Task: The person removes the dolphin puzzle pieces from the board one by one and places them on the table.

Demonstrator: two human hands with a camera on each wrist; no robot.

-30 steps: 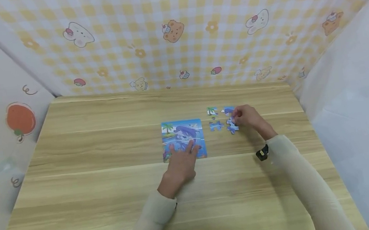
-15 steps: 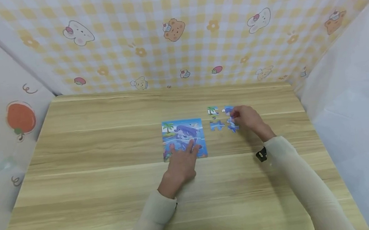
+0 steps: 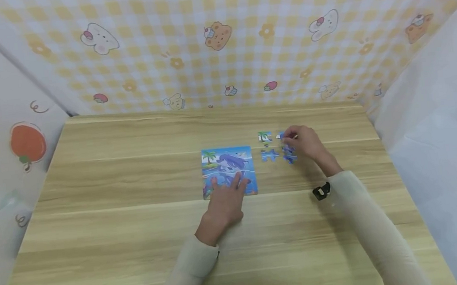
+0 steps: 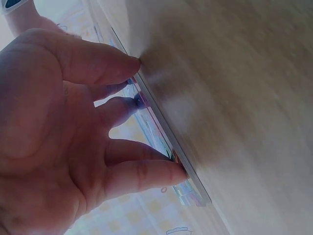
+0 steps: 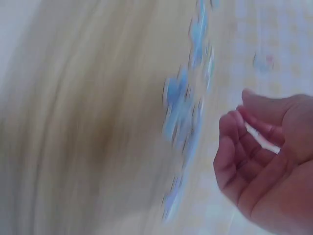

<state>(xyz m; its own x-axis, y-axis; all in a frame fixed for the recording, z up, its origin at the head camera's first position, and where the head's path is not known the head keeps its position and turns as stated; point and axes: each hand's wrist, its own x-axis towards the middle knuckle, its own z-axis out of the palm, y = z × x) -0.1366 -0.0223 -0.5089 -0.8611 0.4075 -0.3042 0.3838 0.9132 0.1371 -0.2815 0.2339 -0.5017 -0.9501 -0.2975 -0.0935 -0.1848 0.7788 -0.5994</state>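
A square dolphin picture puzzle (image 3: 230,161) lies flat mid-table in the head view. My left hand (image 3: 224,204) rests on its near part with fingers spread; in the left wrist view the thumb (image 4: 105,63) touches its edge. To the right lie several loose jigsaw pieces: a palm-tree piece (image 3: 264,137), a blue piece (image 3: 270,155), a purple-blue piece (image 3: 289,155) and a partly covered piece (image 3: 281,135). Over that last one hovers my right hand (image 3: 305,143). In the blurred right wrist view its fingers (image 5: 227,161) are curled near the thumb, with nothing seen between them.
A wood-grain table (image 3: 118,249) carries everything. Behind it hangs a yellow checked cloth (image 3: 184,49) with cartoon prints. White sheets (image 3: 431,105) enclose both sides. A black strapped device (image 3: 321,191) sits at the right cuff.
My right hand has moved slightly away from me, off the purple-blue piece and up over the far right piece. The left hand stays on the puzzle. The head view has shifted a little.
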